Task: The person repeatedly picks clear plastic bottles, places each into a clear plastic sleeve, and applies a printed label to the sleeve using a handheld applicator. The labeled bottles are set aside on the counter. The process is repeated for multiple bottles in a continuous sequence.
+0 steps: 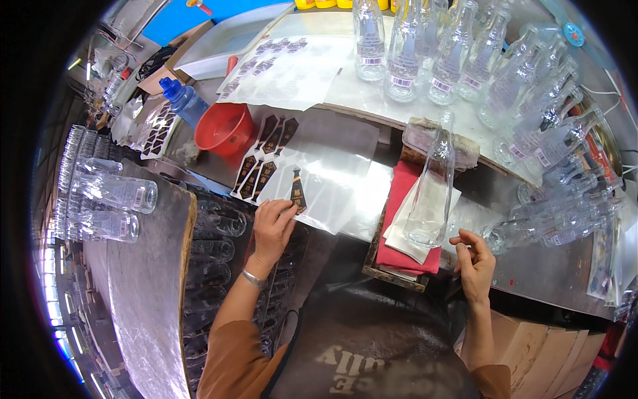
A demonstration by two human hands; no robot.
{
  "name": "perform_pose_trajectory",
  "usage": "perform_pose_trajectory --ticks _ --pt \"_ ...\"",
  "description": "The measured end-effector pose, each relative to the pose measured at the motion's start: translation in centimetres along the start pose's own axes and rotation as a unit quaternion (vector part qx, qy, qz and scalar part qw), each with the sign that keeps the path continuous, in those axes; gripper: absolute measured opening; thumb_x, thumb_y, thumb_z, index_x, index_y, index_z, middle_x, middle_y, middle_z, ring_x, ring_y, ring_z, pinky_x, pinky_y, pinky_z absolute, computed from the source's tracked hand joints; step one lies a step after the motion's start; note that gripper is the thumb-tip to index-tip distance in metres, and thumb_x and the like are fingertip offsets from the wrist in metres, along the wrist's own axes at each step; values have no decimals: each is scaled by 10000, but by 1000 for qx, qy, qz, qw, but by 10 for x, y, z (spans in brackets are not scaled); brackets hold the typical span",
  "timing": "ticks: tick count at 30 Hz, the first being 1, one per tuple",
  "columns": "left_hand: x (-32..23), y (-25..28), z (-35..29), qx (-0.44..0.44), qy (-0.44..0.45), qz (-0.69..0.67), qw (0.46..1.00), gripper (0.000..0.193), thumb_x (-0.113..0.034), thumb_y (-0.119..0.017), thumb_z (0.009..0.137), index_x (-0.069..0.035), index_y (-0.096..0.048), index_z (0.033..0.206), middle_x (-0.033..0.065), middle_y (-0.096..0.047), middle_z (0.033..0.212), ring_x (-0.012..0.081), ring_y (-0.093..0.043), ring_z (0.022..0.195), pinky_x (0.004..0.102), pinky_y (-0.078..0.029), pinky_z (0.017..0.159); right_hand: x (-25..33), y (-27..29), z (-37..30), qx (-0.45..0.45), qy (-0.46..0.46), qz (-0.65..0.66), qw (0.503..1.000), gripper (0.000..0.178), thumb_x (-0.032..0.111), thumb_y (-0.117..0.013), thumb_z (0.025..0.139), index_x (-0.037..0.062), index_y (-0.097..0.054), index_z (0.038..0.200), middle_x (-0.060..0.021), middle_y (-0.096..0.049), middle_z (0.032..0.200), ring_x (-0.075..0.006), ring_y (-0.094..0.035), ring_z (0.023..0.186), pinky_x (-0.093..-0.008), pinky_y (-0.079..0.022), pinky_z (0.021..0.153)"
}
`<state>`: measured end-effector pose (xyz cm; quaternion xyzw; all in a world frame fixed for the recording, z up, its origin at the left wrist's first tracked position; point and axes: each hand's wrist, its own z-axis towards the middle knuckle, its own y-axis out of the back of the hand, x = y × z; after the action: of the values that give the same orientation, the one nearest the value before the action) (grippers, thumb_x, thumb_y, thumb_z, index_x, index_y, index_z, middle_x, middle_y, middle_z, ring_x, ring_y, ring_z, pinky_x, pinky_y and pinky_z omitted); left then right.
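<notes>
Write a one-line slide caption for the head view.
Left hand at a dark label, right hand beside a clear bottle resting on folded cloths.

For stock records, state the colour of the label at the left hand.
The label is mostly black with orange print, shown best in the head view.

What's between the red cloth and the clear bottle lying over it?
In the head view, a white cloth lies between the red cloth and the clear bottle.
</notes>
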<state>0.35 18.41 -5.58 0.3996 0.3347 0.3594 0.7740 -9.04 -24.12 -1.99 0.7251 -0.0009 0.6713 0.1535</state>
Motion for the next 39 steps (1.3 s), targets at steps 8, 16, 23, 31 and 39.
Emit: perform_pose_trajectory --ticks 8,16,23,31,39 --pt "7 13 8 19 6 -105 994 221 39 -798 723 -6 -656 886 118 -696 1166 324 -660 1093 382 -555 888 -9 13 -7 -18 -8 0 1000 268 72 -600 998 -25 -609 1248 -86 -718 1027 -26 -505 581 -187 -424 519" --pt "-8 32 43 91 444 -490 744 142 -152 -689 964 -31 -643 906 93 -720 992 180 -699 934 307 -561 863 -7 18 -9 -34 -41 18 998 250 61 -603 990 -40 -620 1218 -99 -721 1016 -35 -524 597 -194 -433 526" --pt "-122 -3 160 94 133 -598 785 46 -59 -620 977 -59 -616 931 226 -652 1306 243 -650 1181 373 -518 996 18 6 6 -26 37 -48 998 235 44 -629 961 -33 -647 1182 -67 -757 948 -28 -530 558 -199 -438 521" --pt "-176 -4 156 88 -204 -266 938 196 -101 -827 776 -75 -651 858 135 -677 1302 329 -585 1297 455 -468 1070 22 2 15 6 39 -82 996 261 46 -638 956 -26 -643 1206 -55 -750 959 -33 -549 578 -210 -452 529" --pt "-165 -16 168 38 -136 -298 944 457 -132 -733 858 -72 -637 1301 235 -463 1514 402 -401 1443 527 -269 1194 56 -22 65 51 -7 36 998 458 272 -696 930 -33 -610 1261 -198 -707 1094 -235 -717 906 -330 -541 810"
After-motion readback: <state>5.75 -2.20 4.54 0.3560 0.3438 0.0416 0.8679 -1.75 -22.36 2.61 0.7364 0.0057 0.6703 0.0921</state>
